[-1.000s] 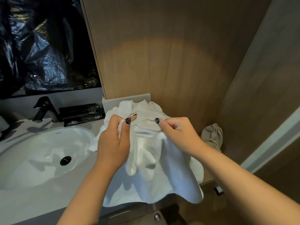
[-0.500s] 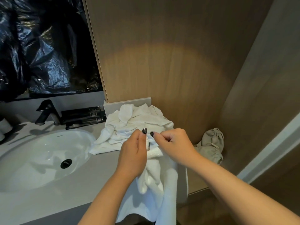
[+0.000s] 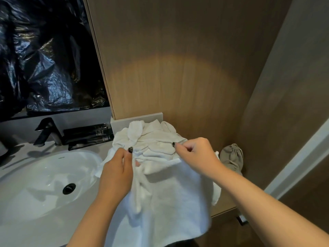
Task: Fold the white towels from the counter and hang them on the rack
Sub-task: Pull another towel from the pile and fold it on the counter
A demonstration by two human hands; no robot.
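Since half a second ago both hands have drawn apart along the top edge of the white towel [image 3: 170,196], which was bunched into a narrow hanging rope between them and now spreads into a wide sheet. Left hand [image 3: 116,172] grips the towel's left upper corner, fingers curled round gathered cloth, thumb with a dark-painted nail on top. Right hand [image 3: 195,154] pinches the right upper edge between thumb and curled fingers, dark nail showing at the fingertip. Top edge sags a little between the two grips. Towel hangs down in front of the grey counter [image 3: 58,227] edge and runs out of view at the bottom; lower right part blurred. Behind the hands, a crumpled pile of white towels [image 3: 151,138] lies on the counter against the wood-panelled wall [image 3: 178,68], touching a small grey upstand at the back. White oval sink [image 3: 44,179] with a black drain to the left; black faucet [image 3: 47,131] behind it, and beside that a black tray of dark tubes [image 3: 89,135]. Black plastic sheeting [image 3: 44,56] covers the area above the faucet. Beige crumpled cloth [image 3: 231,157] sits in the corner at right, apart from the white pile. No rack visible.
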